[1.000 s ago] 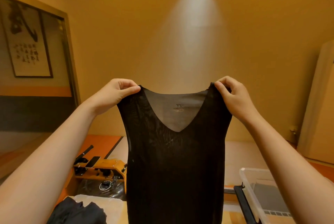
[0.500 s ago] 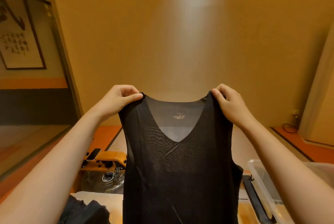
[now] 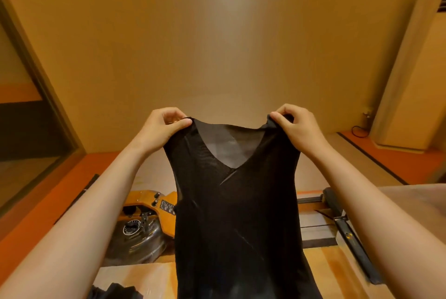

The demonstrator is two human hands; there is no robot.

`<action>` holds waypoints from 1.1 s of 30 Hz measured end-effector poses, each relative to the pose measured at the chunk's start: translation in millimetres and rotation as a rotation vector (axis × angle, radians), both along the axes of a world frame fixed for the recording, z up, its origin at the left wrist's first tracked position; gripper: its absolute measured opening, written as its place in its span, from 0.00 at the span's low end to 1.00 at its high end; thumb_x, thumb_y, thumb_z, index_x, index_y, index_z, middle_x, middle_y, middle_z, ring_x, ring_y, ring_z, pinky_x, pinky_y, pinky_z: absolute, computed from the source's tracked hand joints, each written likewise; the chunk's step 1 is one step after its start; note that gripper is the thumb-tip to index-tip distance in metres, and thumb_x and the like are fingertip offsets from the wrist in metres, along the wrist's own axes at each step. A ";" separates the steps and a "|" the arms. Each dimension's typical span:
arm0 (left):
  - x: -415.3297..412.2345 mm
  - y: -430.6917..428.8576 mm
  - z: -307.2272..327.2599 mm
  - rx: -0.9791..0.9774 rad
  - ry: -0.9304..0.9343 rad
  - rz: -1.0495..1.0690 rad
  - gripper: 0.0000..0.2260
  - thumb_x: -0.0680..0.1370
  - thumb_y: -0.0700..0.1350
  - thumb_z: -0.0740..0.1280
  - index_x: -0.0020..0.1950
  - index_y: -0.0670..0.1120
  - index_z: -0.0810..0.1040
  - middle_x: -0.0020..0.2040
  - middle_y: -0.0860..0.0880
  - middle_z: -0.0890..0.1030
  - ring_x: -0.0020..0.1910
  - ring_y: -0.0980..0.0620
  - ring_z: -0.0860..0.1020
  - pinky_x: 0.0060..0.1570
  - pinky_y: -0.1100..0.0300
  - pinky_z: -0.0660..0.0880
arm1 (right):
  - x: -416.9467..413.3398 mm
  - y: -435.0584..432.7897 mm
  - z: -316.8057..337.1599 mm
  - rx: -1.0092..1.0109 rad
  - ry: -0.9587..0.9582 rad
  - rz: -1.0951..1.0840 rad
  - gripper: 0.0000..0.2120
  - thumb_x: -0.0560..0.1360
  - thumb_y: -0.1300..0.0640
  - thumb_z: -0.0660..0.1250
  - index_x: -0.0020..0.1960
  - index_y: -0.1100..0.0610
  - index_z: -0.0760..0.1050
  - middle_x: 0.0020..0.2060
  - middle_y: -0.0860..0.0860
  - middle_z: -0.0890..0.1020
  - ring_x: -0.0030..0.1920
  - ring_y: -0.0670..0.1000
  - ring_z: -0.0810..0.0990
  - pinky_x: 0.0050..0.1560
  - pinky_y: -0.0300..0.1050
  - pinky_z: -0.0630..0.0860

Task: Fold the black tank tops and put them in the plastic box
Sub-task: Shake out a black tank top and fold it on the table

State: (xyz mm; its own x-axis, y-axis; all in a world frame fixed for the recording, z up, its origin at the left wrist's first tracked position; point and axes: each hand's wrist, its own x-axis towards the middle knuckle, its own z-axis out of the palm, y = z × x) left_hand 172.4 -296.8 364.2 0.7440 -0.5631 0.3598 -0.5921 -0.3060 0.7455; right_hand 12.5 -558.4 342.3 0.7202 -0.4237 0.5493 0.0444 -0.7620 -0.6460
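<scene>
- Head view: the person is holding the black tank top (image 3: 236,214) up in the air above the counter (image 3: 154,277), unfolded, with its hem running out of frame.
- The left hand (image 3: 164,127) and right hand (image 3: 296,127) are each pinching a shoulder strap, the grip closing on cloth.
- They seem to be spreading it before folding. Next, I'd guess, it is needing to be laid flat on the counter.

We see a wooden table (image 3: 337,267) low in our view. On its left part lies a pale sheet (image 3: 137,274) (glossy under the light), and a heap of black cloth (image 3: 113,292) rests on it.
</scene>
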 end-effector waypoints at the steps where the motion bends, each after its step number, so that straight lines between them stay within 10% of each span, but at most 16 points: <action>1: 0.9 -0.3 2.2 -0.008 -0.012 0.004 0.07 0.78 0.46 0.69 0.44 0.44 0.81 0.42 0.42 0.82 0.41 0.49 0.79 0.41 0.54 0.73 | 0.6 0.3 1.0 -0.006 -0.009 -0.007 0.09 0.79 0.52 0.64 0.46 0.56 0.79 0.42 0.47 0.80 0.44 0.43 0.77 0.44 0.39 0.72; 16: -107.6 44.4 71.9 -0.113 -0.270 0.075 0.06 0.78 0.48 0.68 0.44 0.47 0.80 0.41 0.41 0.80 0.38 0.51 0.76 0.39 0.56 0.70 | -86.2 10.3 56.2 -0.520 -0.265 -0.176 0.18 0.80 0.51 0.62 0.39 0.63 0.77 0.32 0.54 0.75 0.32 0.53 0.72 0.35 0.43 0.63; 33: -260.6 90.6 91.5 -0.059 -0.290 0.068 0.05 0.77 0.47 0.70 0.45 0.47 0.82 0.42 0.47 0.83 0.45 0.46 0.81 0.45 0.47 0.77 | -232.3 61.5 84.6 -0.224 -0.490 0.128 0.19 0.81 0.54 0.60 0.32 0.46 0.65 0.26 0.45 0.68 0.28 0.45 0.65 0.31 0.42 0.61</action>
State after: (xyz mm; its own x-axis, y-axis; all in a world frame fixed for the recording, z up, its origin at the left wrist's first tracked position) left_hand -88.1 -206.2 455.8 0.6407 -0.4872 0.5934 -0.7626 -0.3138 0.5657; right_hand -219.8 -496.9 426.9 0.3961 -0.1835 0.8997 0.4001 -0.8474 -0.3490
